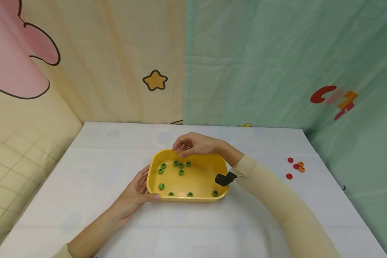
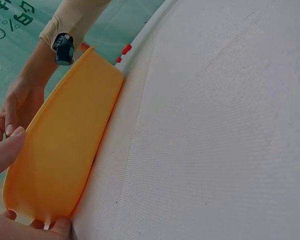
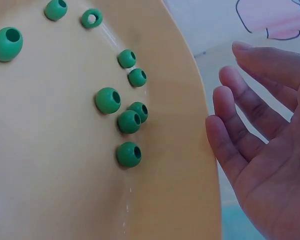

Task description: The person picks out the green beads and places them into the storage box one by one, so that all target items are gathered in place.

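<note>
A yellow plastic tray (image 1: 200,182) with rounded corners stands on the table, and several green beads (image 1: 181,172) lie on its bottom. My left hand (image 1: 135,197) grips the tray's left end, its thumb over the near rim and its fingers curled against the outer wall, as the left wrist view shows. Over the tray's far rim hovers my right hand (image 1: 193,145), palm inward. In the right wrist view the right fingers (image 3: 240,132) are loosely bent beside the rim, and no bead shows between them. The green beads (image 3: 129,121) there have round holes.
To the right on the white-covered table (image 1: 254,222) lie a few red beads (image 1: 289,176) and orange beads (image 1: 301,169). A black wrist camera (image 1: 225,178) on the right sleeve overhangs the tray's right end. Printed curtains (image 1: 132,43) hang behind the table and at its sides.
</note>
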Motion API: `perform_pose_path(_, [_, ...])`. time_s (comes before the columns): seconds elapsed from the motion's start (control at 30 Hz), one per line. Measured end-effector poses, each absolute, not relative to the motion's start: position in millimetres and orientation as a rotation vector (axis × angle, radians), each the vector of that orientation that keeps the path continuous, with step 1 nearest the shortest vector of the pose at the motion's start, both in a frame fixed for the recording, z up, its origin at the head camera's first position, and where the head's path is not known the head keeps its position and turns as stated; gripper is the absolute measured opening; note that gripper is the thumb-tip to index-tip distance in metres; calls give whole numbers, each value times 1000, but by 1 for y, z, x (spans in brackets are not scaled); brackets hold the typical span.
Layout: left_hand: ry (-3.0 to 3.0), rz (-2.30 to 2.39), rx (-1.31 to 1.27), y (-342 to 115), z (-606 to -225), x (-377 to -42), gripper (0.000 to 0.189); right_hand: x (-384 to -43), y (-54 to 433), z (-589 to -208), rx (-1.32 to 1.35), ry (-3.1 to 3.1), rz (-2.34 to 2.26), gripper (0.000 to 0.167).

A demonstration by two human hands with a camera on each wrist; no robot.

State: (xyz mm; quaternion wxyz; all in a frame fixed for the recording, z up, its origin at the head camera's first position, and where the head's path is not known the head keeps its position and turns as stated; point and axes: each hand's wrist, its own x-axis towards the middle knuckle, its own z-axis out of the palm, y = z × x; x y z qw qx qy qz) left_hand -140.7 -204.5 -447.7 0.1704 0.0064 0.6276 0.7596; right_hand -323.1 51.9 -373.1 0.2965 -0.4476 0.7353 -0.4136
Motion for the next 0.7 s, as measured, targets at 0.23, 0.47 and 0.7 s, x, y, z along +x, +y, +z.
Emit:
perform_pose_path(0.23, [1771,2180,38,-205,-447,-140,106,-325,65,-376,-1187,1962,-1146,29])
perform_pose_path(0.47, [1794,2172,23,-206,-445,-141,106,-326,78,-373,-1161,2009,-1134,29])
perform_pose_path(0.7, [1774,2192,24,-206,-446,-140,109,-320,97,-369,-1100,2041,-1148,30])
